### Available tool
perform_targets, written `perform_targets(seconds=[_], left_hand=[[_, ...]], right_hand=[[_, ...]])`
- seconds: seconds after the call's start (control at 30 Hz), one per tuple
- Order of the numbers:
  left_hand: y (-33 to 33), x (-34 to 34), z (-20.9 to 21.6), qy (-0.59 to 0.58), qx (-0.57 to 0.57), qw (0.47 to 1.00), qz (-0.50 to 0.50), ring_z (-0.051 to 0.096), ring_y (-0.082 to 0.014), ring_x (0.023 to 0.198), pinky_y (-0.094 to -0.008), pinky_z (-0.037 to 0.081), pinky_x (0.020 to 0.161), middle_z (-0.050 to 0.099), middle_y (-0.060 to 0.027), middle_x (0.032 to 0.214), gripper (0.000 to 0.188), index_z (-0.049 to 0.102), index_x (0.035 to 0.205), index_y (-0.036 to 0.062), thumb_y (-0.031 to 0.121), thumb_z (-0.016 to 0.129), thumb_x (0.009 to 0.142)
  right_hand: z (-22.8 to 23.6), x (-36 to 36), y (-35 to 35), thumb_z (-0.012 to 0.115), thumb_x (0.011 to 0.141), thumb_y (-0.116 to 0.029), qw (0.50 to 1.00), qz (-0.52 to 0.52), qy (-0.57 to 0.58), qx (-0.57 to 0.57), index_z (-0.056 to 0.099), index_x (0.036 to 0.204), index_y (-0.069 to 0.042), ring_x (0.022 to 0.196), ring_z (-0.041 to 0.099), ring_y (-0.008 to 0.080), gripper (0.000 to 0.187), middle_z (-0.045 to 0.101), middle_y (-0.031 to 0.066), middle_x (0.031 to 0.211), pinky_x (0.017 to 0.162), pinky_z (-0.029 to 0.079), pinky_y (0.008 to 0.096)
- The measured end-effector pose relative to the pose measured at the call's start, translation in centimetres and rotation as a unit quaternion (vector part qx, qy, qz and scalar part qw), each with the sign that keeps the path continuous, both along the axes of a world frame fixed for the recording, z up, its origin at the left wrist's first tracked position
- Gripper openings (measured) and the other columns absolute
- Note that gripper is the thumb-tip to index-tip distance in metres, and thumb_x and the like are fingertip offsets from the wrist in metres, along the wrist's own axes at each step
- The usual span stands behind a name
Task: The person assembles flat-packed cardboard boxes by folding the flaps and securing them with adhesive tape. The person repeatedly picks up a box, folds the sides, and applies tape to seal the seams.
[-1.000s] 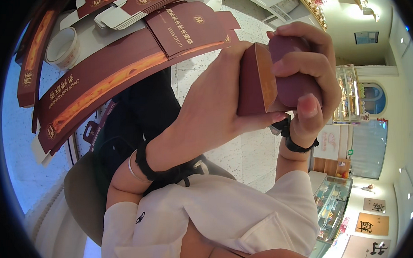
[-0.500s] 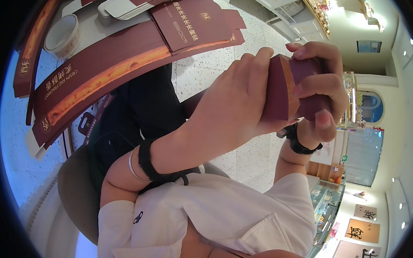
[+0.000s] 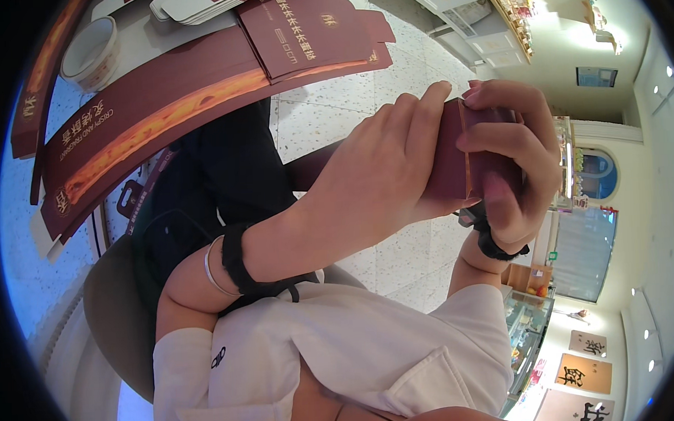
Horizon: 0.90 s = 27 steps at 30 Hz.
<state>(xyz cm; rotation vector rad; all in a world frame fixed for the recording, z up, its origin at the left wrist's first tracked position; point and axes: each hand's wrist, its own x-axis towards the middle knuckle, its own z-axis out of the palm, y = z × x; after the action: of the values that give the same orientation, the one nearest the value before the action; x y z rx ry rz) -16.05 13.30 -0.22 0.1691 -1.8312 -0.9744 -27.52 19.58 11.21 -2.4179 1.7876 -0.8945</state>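
Note:
My left hand [image 3: 383,153] is wrapped round a long maroon cardboard box [image 3: 448,151] near its end. The rest of the box runs back to the left behind my left wrist, and a stretch of it [image 3: 313,167] shows there. The fingers of my right hand [image 3: 517,148] are curled over the box's end, with the thumb pressing low on it. Only a thin orange line shows at the edge between the two hands. My palms and fingers hide much of the end's flaps.
Flat maroon cartons [image 3: 164,135] with a pastry picture lie on a table at the upper left. A roll of tape [image 3: 90,54] stands among them, beside stacked white-edged card pieces [image 3: 196,6]. Pale speckled floor [image 3: 398,260] and glass display cases [image 3: 530,330] lie beyond.
The maroon end piece under my right hand has moved in against the box; the wide orange face has narrowed to a line. My right fingers have shifted left, closer to my left hand.

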Motion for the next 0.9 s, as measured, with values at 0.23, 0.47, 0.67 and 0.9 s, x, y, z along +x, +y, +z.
perform_targets(seconds=[0.23, 0.47, 0.67, 0.9], left_hand=[[1.2, -0.9, -0.4, -0.004, 0.023, 1.000, 0.012, 0.055, -0.0313, 0.086, -0.0366, 0.047, 0.073, 0.049, -0.0176, 0.099, 0.084, 0.032, 0.131, -0.0070, 0.026, 0.077, 0.068], [1.2, -3.6, -0.7, 0.017, -0.028, 0.990, 0.139, 0.052, -0.0259, 0.081, -0.0348, 0.042, 0.074, 0.049, -0.0137, 0.094, 0.088, 0.037, 0.129, -0.0050, 0.033, 0.081, 0.063], [1.7, -4.0, 0.1, 0.096, -0.007, 0.992, 0.083, 0.057, -0.0306, 0.087, -0.0381, 0.049, 0.072, 0.051, -0.0177, 0.103, 0.090, 0.035, 0.130, -0.0042, 0.025, 0.084, 0.060], [1.3, -3.8, 0.4, 0.092, -0.054, 0.989, 0.101, 0.058, -0.0345, 0.091, -0.0388, 0.051, 0.069, 0.051, -0.0197, 0.109, 0.089, 0.032, 0.132, -0.0048, 0.022, 0.083, 0.064]], right_hand=[[0.5, 0.2, 0.5, 0.063, 0.063, -0.014, 0.994, -0.050, 0.089, 0.040, 0.059, 0.101, -0.001, 0.094, 0.055, 0.0301, 0.040, 0.055, 0.0185, 0.108, 0.077, 0.046, 0.0360], [-1.7, 1.7, 2.9, 0.061, 0.081, -0.015, 0.971, -0.236, 0.017, -0.035, 0.051, 0.129, -0.002, 0.121, 0.050, 0.0360, 0.050, 0.044, 0.0221, 0.136, 0.095, 0.045, 0.0382], [-3.0, 1.1, 3.8, 0.052, 0.088, -0.013, 0.967, -0.196, -0.093, -0.134, 0.053, 0.124, 0.002, 0.119, 0.053, 0.0331, 0.039, 0.051, 0.0217, 0.131, 0.097, 0.044, 0.0367], [-2.8, 2.0, 3.2, 0.046, 0.095, -0.021, 0.952, -0.204, -0.132, -0.186, 0.058, 0.112, 0.007, 0.111, 0.058, 0.0313, 0.035, 0.060, 0.0249, 0.118, 0.093, 0.047, 0.0364]])
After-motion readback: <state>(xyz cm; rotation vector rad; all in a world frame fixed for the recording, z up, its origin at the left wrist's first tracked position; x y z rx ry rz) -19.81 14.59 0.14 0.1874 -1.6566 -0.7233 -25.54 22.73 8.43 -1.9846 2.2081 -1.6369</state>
